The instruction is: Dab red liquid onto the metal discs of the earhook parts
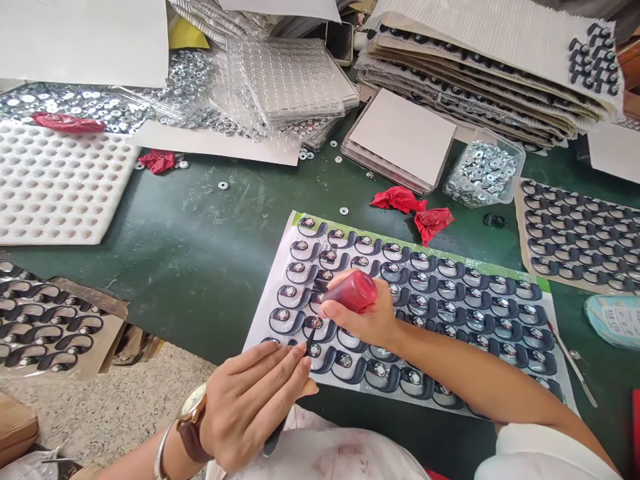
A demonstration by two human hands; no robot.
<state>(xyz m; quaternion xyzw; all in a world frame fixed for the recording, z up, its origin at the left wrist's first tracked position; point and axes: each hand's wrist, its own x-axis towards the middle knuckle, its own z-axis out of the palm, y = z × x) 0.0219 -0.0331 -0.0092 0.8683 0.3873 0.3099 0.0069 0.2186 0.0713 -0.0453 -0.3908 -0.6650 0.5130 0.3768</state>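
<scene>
A white sheet (550,303) lies on the green table in front of me, covered with rows of black hook-shaped parts (453,290) with silver discs. My right hand (367,319) is closed around a small red squeeze bottle (354,291), its tip pointing down-left at a part near the sheet's left side. My left hand (253,400), with a watch on the wrist, pinches a thin black pointed tool (309,340) whose tip touches the same spot on the sheet.
A white foam tray with round holes (55,187) lies far left. Clear blister trays (285,80) and loose washers sit behind, beside a tub of washers (483,173). Stacked part sheets (480,73) are far right. Red crumpled bits (415,210) lie near the sheet. Tweezers (575,367) rest right.
</scene>
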